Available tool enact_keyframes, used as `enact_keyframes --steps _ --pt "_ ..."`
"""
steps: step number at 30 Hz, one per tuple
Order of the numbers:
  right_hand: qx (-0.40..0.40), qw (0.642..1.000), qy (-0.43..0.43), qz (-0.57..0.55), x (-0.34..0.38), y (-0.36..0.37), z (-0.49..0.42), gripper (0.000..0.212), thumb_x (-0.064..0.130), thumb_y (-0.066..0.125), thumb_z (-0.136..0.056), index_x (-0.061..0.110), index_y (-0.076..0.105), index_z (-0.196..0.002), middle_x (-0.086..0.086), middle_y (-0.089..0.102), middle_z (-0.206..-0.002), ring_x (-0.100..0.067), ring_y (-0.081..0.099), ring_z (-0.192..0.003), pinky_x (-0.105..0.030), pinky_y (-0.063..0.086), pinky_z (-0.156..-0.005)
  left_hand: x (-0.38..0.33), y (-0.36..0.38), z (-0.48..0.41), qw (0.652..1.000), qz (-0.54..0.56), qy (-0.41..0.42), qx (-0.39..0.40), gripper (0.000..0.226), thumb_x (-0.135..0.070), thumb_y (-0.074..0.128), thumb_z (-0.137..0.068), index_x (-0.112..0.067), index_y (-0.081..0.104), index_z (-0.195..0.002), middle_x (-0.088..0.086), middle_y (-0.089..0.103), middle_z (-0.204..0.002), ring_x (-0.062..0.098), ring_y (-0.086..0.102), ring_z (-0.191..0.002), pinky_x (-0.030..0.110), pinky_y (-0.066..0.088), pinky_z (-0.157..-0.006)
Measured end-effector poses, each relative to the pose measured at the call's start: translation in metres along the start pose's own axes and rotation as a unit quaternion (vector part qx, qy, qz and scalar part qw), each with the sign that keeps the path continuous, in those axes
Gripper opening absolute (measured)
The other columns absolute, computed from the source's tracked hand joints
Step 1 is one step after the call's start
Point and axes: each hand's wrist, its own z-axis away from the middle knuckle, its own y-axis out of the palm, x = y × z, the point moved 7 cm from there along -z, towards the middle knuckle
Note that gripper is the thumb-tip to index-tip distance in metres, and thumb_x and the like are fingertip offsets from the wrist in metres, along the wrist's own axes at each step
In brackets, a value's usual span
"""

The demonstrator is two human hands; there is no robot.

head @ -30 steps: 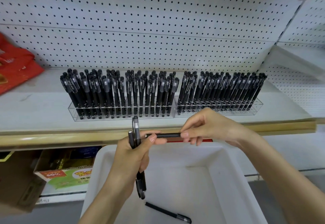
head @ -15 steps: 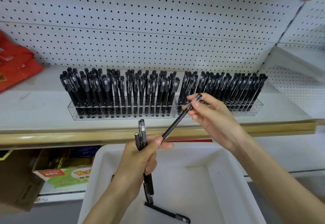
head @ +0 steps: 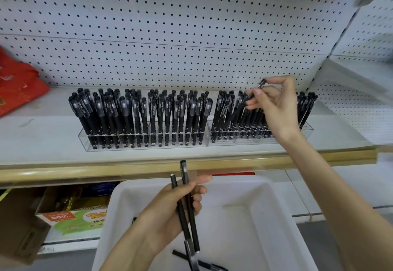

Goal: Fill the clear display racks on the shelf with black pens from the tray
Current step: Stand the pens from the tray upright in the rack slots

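Right hand [head: 276, 109] is raised over the right clear rack [head: 240, 137], thumb and fingertips pinching one black pen [head: 247, 98] near its capped top end. The pen is tilted, its top leaning right and its lower end down among the pens already standing in that rack; whether the tip is seated in a slot cannot be told. Left hand [head: 170, 209] is above the white tray [head: 265, 217], fingers curled round two black pens [head: 192, 224] held roughly upright, side by side, one standing higher than the other. At least one loose pen [head: 204, 264] lies on the tray floor near the front edge. The left clear rack [head: 144, 142] stands just beside the right one on the shelf [head: 42, 139], both packed with capped black pens leaning slightly. White pegboard [head: 191, 26] backs the shelf. A red bag [head: 19, 87] sits at the shelf's far left. A cardboard box [head: 70, 213] with green and orange printing sits on the lower level, left of the tray.
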Motion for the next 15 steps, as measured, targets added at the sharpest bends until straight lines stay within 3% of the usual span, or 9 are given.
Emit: enact_keyframes --steps 3,7,15 --pt "-0.010 0.999 -0.026 0.029 -0.010 0.002 -0.001 0.027 0.004 0.054 -0.095 0.024 0.037 -0.099 -0.019 0.067 -0.088 -0.021 0.068 -0.067 -0.036 0.058 -0.068 -0.001 0.007 0.003 1.000 -0.001 0.004 0.024 0.025 -0.006 0.054 -0.083 0.002 0.075 -0.095 0.015 0.071 -0.089 0.016 0.067 -0.071 0.024 0.058 -0.065" --pt "0.001 0.998 -0.030 0.052 -0.022 0.006 -0.002 0.022 0.005 0.055 -0.095 0.012 0.037 -0.105 -0.019 0.066 -0.088 -0.022 0.069 -0.068 -0.038 0.058 -0.068 -0.009 0.008 0.007 0.999 -0.015 0.025 0.021 0.025 -0.004 0.056 -0.078 0.002 0.073 -0.094 0.023 0.070 -0.104 0.025 0.072 -0.089 0.033 0.058 -0.081" --pt "0.056 0.995 -0.021 0.079 -0.029 0.021 -0.005 0.019 0.007 0.058 -0.094 0.011 0.042 -0.103 -0.016 0.066 -0.090 -0.016 0.069 -0.070 -0.026 0.057 -0.067 -0.011 0.010 0.013 0.999 -0.018 0.023 0.021 0.025 -0.005 0.054 -0.084 0.002 0.071 -0.101 0.026 0.068 -0.108 0.032 0.069 -0.099 0.041 0.055 -0.087"
